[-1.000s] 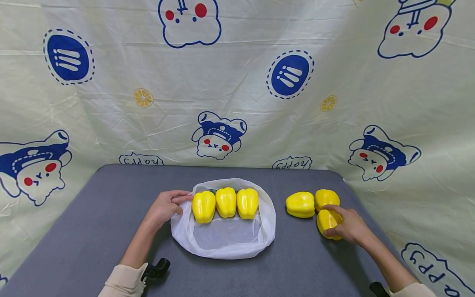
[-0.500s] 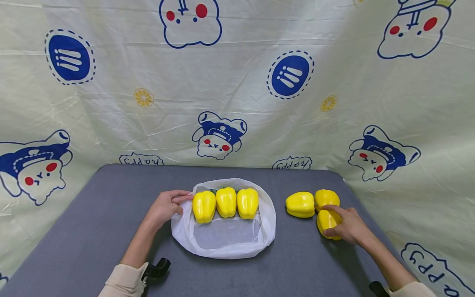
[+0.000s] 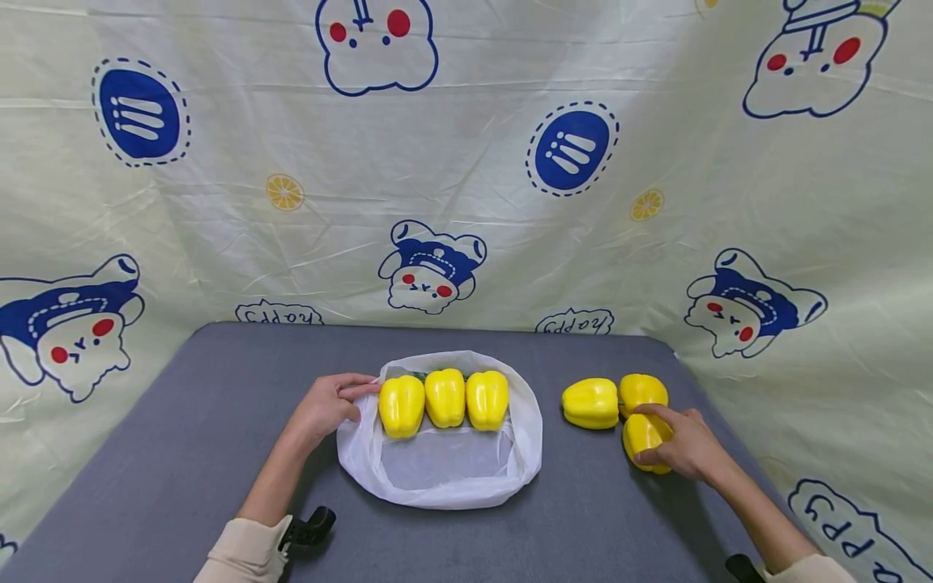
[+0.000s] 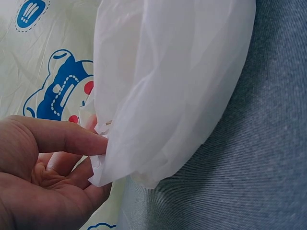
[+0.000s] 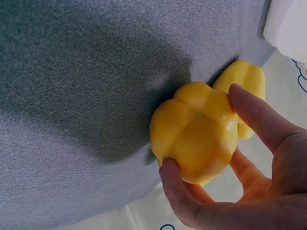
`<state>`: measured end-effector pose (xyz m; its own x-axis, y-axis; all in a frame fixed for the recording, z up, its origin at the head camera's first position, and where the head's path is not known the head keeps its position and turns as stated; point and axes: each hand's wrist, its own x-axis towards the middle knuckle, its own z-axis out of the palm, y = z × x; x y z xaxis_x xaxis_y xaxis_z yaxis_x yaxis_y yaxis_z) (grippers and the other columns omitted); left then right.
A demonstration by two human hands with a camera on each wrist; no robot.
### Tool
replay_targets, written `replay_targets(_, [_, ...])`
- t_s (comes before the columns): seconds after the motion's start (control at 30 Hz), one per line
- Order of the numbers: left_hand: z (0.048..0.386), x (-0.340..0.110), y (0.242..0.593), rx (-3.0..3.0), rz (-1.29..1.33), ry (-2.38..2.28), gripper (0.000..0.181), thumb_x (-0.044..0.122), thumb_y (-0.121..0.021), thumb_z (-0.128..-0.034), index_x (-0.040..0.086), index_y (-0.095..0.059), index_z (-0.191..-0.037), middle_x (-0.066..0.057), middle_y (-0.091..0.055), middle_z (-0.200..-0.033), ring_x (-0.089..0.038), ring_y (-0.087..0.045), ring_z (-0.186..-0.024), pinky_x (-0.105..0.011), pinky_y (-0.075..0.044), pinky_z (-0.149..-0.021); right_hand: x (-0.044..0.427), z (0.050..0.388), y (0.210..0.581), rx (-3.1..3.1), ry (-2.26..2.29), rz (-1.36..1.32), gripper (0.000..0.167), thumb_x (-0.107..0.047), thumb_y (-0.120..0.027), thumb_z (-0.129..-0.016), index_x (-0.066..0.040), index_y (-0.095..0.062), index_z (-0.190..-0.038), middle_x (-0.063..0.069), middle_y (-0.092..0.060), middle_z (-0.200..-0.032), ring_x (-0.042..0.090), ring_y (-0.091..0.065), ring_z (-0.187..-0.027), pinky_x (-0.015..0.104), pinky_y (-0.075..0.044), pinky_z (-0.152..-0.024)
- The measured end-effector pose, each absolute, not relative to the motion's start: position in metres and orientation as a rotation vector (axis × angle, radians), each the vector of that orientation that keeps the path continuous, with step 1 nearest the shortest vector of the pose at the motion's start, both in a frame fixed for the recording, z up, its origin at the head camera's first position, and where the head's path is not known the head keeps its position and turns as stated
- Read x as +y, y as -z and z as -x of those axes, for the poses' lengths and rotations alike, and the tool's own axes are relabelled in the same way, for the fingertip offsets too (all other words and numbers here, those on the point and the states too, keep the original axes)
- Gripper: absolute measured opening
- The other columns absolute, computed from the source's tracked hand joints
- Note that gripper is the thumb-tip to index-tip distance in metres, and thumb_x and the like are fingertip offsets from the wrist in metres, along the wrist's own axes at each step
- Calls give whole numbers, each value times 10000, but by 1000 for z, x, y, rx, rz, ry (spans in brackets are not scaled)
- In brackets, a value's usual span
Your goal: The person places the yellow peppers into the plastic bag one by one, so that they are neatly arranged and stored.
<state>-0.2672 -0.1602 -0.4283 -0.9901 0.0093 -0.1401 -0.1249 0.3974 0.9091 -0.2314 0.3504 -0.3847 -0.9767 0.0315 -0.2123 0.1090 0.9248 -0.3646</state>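
Observation:
A white plastic bag (image 3: 445, 495) lies with its mouth spread wide on the table. Three yellow bell peppers (image 3: 445, 398) sit side by side in its far half. My left hand (image 3: 328, 409) pinches the bag's left rim; in the left wrist view the thin film (image 4: 158, 96) runs between its thumb and fingers. To the right of the bag, my right hand (image 3: 688, 444) grips a yellow bell pepper (image 5: 194, 132) resting on the table, thumb and fingers on opposite sides. Two more yellow peppers touch or nearly touch it: one on its side (image 3: 589, 403), one behind (image 3: 643, 391).
The grey cloth-covered table (image 3: 466, 546) reaches back to a pale printed curtain (image 3: 496, 259), which also hangs along both sides. A gap of bare table separates the bag from the right-hand group of peppers. The table's right edge runs just beyond that group.

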Motion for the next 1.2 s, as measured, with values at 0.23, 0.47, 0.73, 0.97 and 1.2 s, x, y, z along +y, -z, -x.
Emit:
replay_targets(0.23, [267, -160, 428, 2522, 116, -1644, 592, -150, -577, -788, 49, -650, -1341, -88, -721, -1270, -342, -509, -1363, -421, -534, -1005, 349, 230, 384, 2874, 543, -108, 808, -364, -865, -748, -53, -528, -1413, 417, -387, -1258, 480, -465, -1035, 561, -487, -802])
replay_targets(0.47, [267, -161, 428, 2519, 114, -1650, 585, -144, -582, -790, 51, -654, -1336, -84, -724, -1265, -334, -523, -1356, -394, -543, -975, 347, 229, 383, 2864, 524, -95, 833, -420, -868, -737, -60, -536, -1411, 416, -398, -1262, 480, -463, -1042, 559, -488, -796])
replay_targets(0.73, [267, -160, 427, 2526, 108, -1642, 580, -133, -581, -795, 52, -651, -1340, -86, -718, -1275, -341, -514, -1358, -450, -526, -1026, 343, 227, 380, 2865, 513, -77, 851, -456, -865, -728, -71, -542, -1414, 402, -412, -1238, 460, -471, -1020, 538, -484, -775])
replay_targets(0.97, [267, -160, 426, 2519, 113, -1645, 583, -134, -583, -796, 48, -645, -1346, -89, -716, -1278, -348, -502, -1369, -503, -478, -1083, 337, 226, 373, 2903, 507, -33, 826, -452, -869, -725, -77, -562, -1394, 393, -432, -1253, 465, -465, -1048, 551, -482, -781])
replay_targets(1.2, [267, -159, 428, 2521, 123, -1646, 578, -142, -588, -799, 44, -645, -1343, -96, -718, -1276, -351, -509, -1367, -510, -477, -1083, 330, 224, 363, 2932, 512, 37, 803, -452, -870, -713, -82, -586, -1366, 365, -473, -1226, 464, -449, -1066, 537, -484, -774])
